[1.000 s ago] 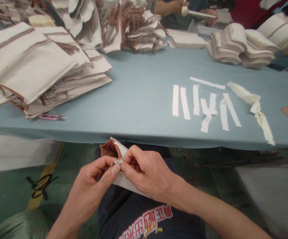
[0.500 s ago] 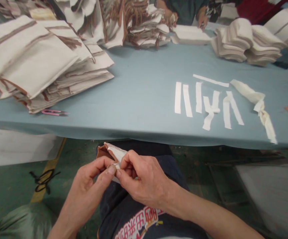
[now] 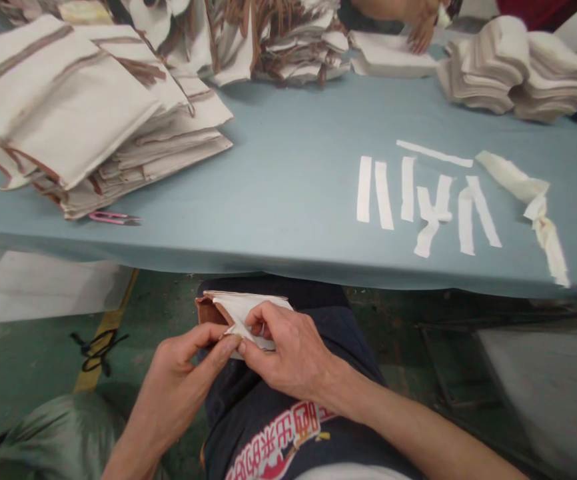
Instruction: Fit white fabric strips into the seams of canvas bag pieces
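Over my lap is a small white fabric piece (image 3: pixel 233 305) with a brown inner side, perhaps a pouch; its full shape is hidden by my fingers. My left hand (image 3: pixel 183 373) pinches its near edge between thumb and forefinger. My right hand (image 3: pixel 288 350) is closed on the same piece just to the right, thumb tip close to the left thumb. The white cloth between the fingertips is folded and creased. Whether a strip of tape lies under the fingertips I cannot tell.
The blue-covered table (image 3: pixel 278 187) holds a stack of white fabric pieces (image 3: pixel 98 113) at left, pink thread snips (image 3: pixel 115 219), several white strips (image 3: pixel 387 195) and a twisted cream strip (image 3: pixel 518 183). More stacks (image 3: pixel 488 63) stand behind. A co-worker's hand (image 3: pixel 421 30) touches a white stack.
The fabric piece has turned and shows more of its white face right of my fingers. Both hands still pinch it. My view has shifted slightly; the co-worker's arm has moved across.
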The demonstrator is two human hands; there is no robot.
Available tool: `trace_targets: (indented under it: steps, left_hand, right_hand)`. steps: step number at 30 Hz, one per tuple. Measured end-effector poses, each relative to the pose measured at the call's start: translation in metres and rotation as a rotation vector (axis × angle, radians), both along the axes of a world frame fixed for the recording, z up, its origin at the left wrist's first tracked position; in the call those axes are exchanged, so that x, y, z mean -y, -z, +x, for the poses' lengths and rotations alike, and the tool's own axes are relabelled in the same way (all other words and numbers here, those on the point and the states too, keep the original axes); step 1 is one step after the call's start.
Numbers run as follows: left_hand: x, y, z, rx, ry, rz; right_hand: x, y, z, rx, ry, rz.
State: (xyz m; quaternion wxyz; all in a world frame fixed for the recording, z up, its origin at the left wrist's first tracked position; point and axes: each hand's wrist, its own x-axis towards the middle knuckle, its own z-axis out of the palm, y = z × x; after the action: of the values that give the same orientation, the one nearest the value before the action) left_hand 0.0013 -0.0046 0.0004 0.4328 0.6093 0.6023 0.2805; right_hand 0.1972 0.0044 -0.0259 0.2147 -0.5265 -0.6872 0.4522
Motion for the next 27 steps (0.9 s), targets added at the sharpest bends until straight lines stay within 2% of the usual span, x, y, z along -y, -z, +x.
trace_targets:
  steps: [3,7,11,18,24,27]
  left_hand:
    - [0.001,0.001,0.004,0.049,-0.095,0.007]
    - [0.001,0.006,0.009,0.137,-0.217,-0.024]
    - [0.002,0.013,0.017,0.225,-0.251,-0.052]
    - [0.005,0.033,0.039,0.386,-0.331,-0.003]
    - [0.007,0.016,0.043,0.278,-0.331,0.107]
    - [0.008,0.013,0.049,0.263,-0.34,0.146]
  right_hand:
    - [0.003,0.002,0.001,-0.061,-0.024,0.012]
    - [0.003,-0.002,0.001,-0.071,0.028,-0.013]
    - [0.001,-0.008,0.002,-0.053,0.078,0.0]
    - [-0.005,-0.012,0.006,-0.155,0.047,0.14]
    - [-0.017,-0.025,0.013,-0.171,0.132,0.087]
    - [-0.019,-0.028,0.013,-0.221,0.123,0.049]
